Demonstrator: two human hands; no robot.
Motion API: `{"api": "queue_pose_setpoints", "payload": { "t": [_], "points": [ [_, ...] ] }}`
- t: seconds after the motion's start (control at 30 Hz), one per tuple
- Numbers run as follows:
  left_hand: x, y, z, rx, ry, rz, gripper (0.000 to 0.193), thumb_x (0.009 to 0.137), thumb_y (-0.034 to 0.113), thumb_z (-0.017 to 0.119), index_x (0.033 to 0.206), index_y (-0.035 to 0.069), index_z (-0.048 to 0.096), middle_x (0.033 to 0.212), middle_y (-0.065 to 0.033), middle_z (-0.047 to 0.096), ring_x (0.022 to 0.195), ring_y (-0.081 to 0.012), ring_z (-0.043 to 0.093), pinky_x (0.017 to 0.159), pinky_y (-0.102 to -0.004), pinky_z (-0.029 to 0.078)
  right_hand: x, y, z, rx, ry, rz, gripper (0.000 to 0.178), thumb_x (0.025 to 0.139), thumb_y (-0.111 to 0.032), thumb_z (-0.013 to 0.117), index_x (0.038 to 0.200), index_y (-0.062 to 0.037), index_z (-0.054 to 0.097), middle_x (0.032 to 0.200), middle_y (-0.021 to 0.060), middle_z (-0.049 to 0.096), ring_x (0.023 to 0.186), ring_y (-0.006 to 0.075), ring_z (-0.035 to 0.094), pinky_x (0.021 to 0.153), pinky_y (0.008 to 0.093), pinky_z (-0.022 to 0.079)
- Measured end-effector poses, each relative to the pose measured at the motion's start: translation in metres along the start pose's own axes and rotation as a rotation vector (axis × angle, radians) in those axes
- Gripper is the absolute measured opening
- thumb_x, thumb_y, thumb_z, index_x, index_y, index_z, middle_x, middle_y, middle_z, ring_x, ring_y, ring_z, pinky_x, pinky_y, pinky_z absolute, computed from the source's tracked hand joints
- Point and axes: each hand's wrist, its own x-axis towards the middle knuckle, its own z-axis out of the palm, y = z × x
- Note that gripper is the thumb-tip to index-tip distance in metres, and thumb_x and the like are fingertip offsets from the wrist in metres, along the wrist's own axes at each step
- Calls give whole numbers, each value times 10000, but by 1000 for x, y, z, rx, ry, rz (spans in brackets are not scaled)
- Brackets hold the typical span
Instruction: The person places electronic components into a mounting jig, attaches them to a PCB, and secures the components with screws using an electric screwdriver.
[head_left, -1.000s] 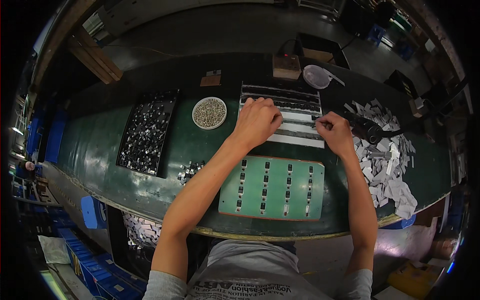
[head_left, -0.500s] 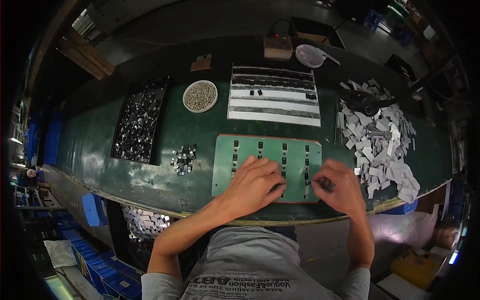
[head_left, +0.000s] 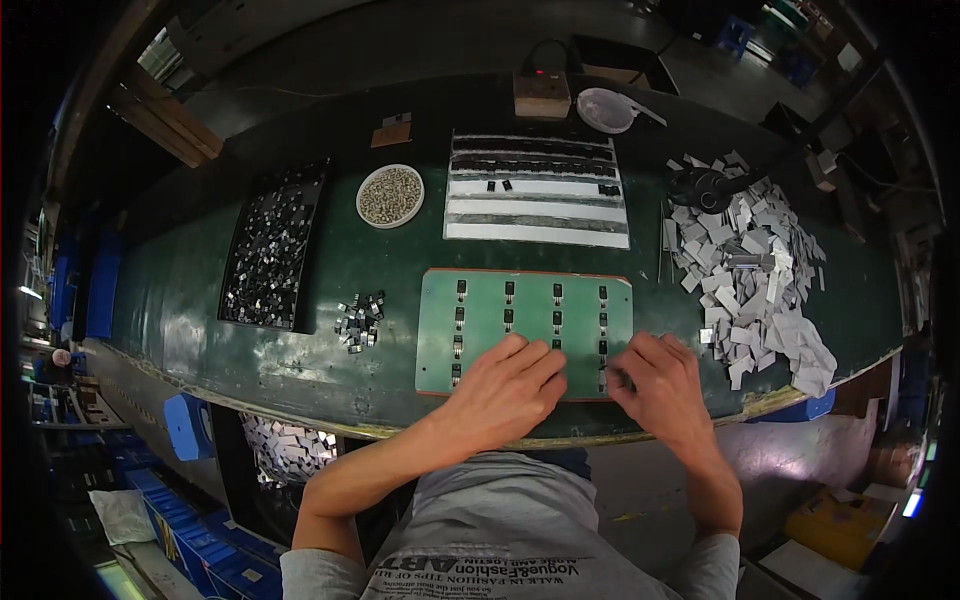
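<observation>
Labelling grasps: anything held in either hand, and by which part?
Cannot tell: the left hand and right hand are at the green board, any hold too hidden or blurred to see.

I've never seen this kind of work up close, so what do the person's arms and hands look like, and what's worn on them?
The left hand and right hand are bare, with no gloves. No watch or bracelet shows on either wrist. Short, plain grey sleeves end above the elbows, matching the grey shirt, which has dark lettering.
</observation>
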Motion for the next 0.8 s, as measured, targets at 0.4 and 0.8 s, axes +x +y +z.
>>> {"api": "queue_pose_setpoints", "payload": {
  "t": [0.4,0.8],
  "points": [
    [-4,1,10,-191,29,-194,119,791,151,779,893,98,749,857,-5,585,836,-183,570,783,-348,399,-19,-3,-2,67,-30,-65,158,748,-56,804,879,-85,721,816,39,590,720,258,583,672,380,492],
    [1,16,-1,-376,76,-228,212,801,130,801,1002,78,757,942,-35,628,850,-232,584,800,-372,425,-127,170,-86,-696,396,884,702,818,-159,718,1477,-140,474,1432,210,463,1237,406,523,1020,513,427]
  ]
}}
